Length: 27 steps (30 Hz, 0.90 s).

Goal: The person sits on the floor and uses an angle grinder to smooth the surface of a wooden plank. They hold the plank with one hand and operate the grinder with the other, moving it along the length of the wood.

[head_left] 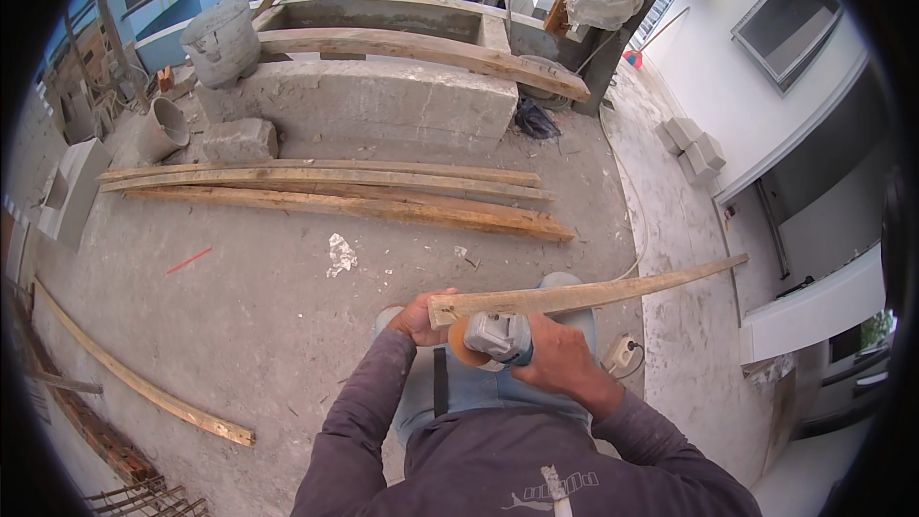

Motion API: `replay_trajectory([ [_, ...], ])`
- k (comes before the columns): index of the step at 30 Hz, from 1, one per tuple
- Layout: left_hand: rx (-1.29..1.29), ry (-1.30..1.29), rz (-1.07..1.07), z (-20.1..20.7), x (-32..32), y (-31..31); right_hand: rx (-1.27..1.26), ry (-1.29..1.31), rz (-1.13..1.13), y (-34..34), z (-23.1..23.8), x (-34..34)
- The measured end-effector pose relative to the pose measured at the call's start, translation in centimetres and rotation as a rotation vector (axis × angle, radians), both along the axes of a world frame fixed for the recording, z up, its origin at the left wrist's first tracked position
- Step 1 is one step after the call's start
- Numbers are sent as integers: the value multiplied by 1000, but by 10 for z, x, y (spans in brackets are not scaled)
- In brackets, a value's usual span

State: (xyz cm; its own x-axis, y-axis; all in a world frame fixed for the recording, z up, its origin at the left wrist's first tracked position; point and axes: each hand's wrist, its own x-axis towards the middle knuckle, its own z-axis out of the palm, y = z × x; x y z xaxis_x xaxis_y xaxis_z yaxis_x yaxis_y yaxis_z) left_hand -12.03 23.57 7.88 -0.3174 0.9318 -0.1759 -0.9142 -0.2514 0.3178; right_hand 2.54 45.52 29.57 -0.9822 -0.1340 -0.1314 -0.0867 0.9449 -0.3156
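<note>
My right hand (567, 360) is wrapped round the body of an angle grinder (502, 335) with a grey head and a blue-green housing. Its orange-brown disc (467, 341) lies close under the near end of a long wooden plank (593, 295); whether the two touch, I cannot tell. That plank runs across my lap and off to the right. Closed at the plank's left end is my left hand (416, 318), its fingers partly hidden by the wood. Beneath both are my knees in light blue trousers.
Several wooden planks (325, 193) lie on the concrete floor ahead. A curved strip of wood (144, 375) is at the left. Beyond stand a bucket (165, 128) and a concrete block (241, 141). A white power socket (623, 356) with a plugged-in cord sits by my right knee.
</note>
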Motion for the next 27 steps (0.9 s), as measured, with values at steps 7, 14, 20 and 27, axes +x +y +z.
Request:
replay_trajectory([
  [7, -9, -51, -1, 1, 1, 7, 89, -1, 64, -9, 5, -15],
  [14, -122, -4, 49, 1, 4, 10, 68, 30, 89, -16, 3, -21],
  [20, 2, -100, 19, 6, 4, 9, 108, 1, 65, -9, 1, -19],
  [27, 61, -123, -27, -2, 1, 11, 95, 41, 88, -11, 3, -17],
])
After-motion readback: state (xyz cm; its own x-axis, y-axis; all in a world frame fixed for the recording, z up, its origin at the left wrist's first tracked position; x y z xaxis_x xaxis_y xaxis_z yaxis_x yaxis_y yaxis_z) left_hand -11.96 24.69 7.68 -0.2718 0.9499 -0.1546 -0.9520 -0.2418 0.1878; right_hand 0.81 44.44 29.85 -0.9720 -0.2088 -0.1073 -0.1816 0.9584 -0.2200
